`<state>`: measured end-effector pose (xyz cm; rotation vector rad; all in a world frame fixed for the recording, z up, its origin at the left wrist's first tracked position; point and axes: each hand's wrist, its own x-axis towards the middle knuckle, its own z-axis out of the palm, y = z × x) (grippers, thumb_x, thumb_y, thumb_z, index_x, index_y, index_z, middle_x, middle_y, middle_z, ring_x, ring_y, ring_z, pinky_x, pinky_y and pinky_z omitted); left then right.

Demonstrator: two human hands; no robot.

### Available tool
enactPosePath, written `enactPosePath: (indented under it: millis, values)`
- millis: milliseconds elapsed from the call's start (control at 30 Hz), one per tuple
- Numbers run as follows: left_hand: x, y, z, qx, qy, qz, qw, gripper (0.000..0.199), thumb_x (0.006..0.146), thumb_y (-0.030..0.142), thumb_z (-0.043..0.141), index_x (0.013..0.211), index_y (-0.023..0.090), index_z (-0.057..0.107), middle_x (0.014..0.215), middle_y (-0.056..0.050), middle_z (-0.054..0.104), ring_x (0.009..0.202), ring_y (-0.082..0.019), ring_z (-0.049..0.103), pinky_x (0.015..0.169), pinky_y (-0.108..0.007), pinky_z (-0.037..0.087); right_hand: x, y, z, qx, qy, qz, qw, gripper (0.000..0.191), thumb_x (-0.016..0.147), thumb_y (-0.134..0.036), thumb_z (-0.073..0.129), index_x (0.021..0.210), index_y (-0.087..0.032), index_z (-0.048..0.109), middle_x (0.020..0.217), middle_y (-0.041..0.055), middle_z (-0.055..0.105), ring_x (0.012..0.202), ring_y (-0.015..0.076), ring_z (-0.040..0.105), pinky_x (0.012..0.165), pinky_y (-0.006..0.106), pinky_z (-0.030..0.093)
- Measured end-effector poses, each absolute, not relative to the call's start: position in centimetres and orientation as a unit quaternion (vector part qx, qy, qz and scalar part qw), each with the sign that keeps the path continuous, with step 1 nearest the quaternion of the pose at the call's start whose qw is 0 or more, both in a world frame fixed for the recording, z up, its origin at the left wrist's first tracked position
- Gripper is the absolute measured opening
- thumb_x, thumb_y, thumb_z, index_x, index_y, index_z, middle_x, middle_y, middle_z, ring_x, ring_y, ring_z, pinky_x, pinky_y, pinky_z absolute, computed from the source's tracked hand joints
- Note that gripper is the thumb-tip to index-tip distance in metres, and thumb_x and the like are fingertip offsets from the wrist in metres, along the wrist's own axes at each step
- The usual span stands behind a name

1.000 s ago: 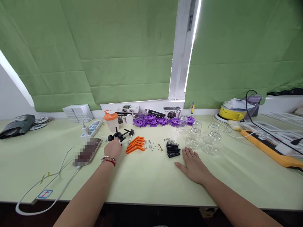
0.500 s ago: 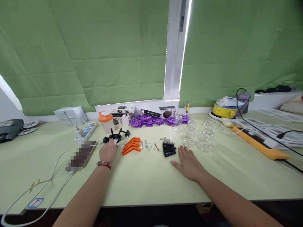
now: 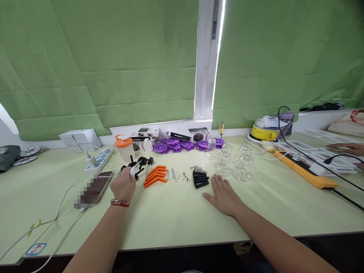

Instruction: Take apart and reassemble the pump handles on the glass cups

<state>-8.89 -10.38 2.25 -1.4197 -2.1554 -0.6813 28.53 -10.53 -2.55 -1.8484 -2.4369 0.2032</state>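
Note:
My left hand (image 3: 123,185) is closed around a slim white object (image 3: 132,171) with a thin shaft; its kind is unclear. Beside it lie black knobbed parts (image 3: 142,162), some partly hidden by the fingers. My right hand (image 3: 226,197) rests palm down on the table, fingers spread, holding nothing. Just left of its fingertips is a stack of black plastic handles (image 3: 200,179), with metal springs (image 3: 198,168) behind. Between the hands lie orange curved levers (image 3: 155,176), metal pins (image 3: 174,174) and small brass-coloured bits (image 3: 184,176).
Clear glass-like cups (image 3: 241,168) stand behind my right hand. Purple wheel-shaped parts (image 3: 173,145) and boxes (image 3: 199,133) line the back. An orange-lidded shaker (image 3: 124,148), a phone (image 3: 95,188) and cables are at left. An orange power strip (image 3: 309,172) and another person's hand (image 3: 345,148) are at right.
My left hand has drawn back slightly toward me and left, with the white object now showing more. My right hand stays flat. Another person's hand has come into view at far right.

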Motion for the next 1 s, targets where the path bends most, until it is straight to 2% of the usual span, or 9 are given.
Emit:
enactPosePath:
  millis: [233,400,467,533,600,700,833,900,1000]
  values:
    - [-6.9,-13.7,5.3,-0.580,-0.631,-0.449,0.253,0.040,0.091,0.040,0.034,0.084,0.015,0.064,0.071,-0.006,0.067,0.064,-0.015,0.059,0.061,-0.024,0.040,29.0,-10.3,-2.6,-0.601,-0.790,0.094,0.075,0.097,0.082,-0.073,0.021,0.146,0.000,0.017,0.153,0.0179,0.012,0.142,0.0318,0.006,0.115,0.045,0.008]
    - [-4.2,-17.1,8.8,-0.745,-0.503,-0.388,0.204,0.028,0.087,0.037,0.048,0.072,0.018,0.062,0.056,0.000,0.058,0.051,-0.011,0.051,0.052,-0.023,0.035,28.3,-12.0,-0.1,-0.533,-0.786,0.123,0.287,0.067,0.089,-0.056,0.036,0.144,-0.016,0.032,0.148,0.0127,0.031,0.136,0.0269,0.028,0.110,0.044,0.028]
    - [-2.5,-18.4,9.6,-0.809,-0.444,-0.331,0.198,0.025,0.087,0.032,0.051,0.067,0.019,0.059,0.050,0.002,0.052,0.048,-0.011,0.046,0.050,-0.025,0.031,26.6,-13.6,1.2,-0.436,-0.815,0.123,0.361,0.051,0.087,-0.047,0.048,0.132,-0.023,0.050,0.134,0.0111,0.049,0.124,0.0259,0.044,0.104,0.042,0.037]
    - [-0.3,-19.5,9.7,-0.852,-0.384,-0.290,0.208,0.025,0.085,0.027,0.052,0.061,0.019,0.054,0.047,0.003,0.047,0.046,-0.011,0.042,0.049,-0.027,0.027,24.3,-15.4,2.1,-0.350,-0.832,0.182,0.389,0.048,0.083,-0.040,0.058,0.128,-0.024,0.053,0.122,0.0109,0.054,0.102,0.0208,0.058,0.086,0.033,0.050]
    - [1.8,-20.3,9.2,-0.879,-0.340,-0.272,0.194,0.025,0.085,0.024,0.051,0.061,0.019,0.050,0.049,0.003,0.049,0.046,-0.011,0.041,0.050,-0.027,0.027,21.9,-17.0,2.4,-0.298,-0.837,0.223,0.401,0.046,0.079,-0.028,0.062,0.125,-0.022,0.055,0.110,0.0092,0.057,0.089,0.0176,0.059,0.076,0.029,0.051]
    - [3.7,-20.5,7.7,-0.896,-0.310,-0.285,0.143,0.021,0.085,0.021,0.050,0.064,0.018,0.048,0.054,0.002,0.051,0.047,-0.011,0.040,0.051,-0.028,0.027,19.6,-17.9,2.1,-0.267,-0.822,0.264,0.428,0.023,0.076,-0.013,0.056,0.095,-0.020,0.066,0.091,0.0052,0.059,0.078,0.0149,0.057,0.070,0.026,0.048]
    - [3.1,-18.8,5.6,-0.837,-0.393,-0.378,-0.041,0.014,0.083,0.032,0.055,0.087,0.018,0.055,0.073,-0.003,0.059,0.065,-0.015,0.052,0.059,-0.028,0.038,18.9,-16.9,1.8,-0.262,-0.724,0.403,0.495,0.009,0.078,-0.021,0.059,0.076,-0.019,0.066,0.083,0.0047,0.059,0.069,0.0138,0.056,0.063,0.027,0.047]
    - [2.4,-17.5,4.7,-0.763,-0.451,-0.416,-0.203,0.027,0.087,0.038,0.047,0.105,0.019,0.054,0.094,-0.008,0.061,0.081,-0.018,0.056,0.066,-0.030,0.043,18.9,-15.8,1.8,-0.266,-0.642,0.504,0.513,0.011,0.075,-0.029,0.065,0.074,-0.018,0.067,0.080,0.0037,0.059,0.063,0.0125,0.055,0.059,0.027,0.047]
    - [2.0,-15.9,3.7,-0.644,-0.452,-0.381,-0.485,0.042,0.087,0.046,0.043,0.118,0.019,0.050,0.096,-0.008,0.062,0.074,-0.018,0.059,0.058,-0.028,0.043,19.2,-13.7,1.7,-0.273,-0.589,0.590,0.480,0.017,0.070,-0.033,0.071,0.076,-0.018,0.069,0.072,0.0015,0.060,0.061,0.0127,0.054,0.062,0.030,0.047]
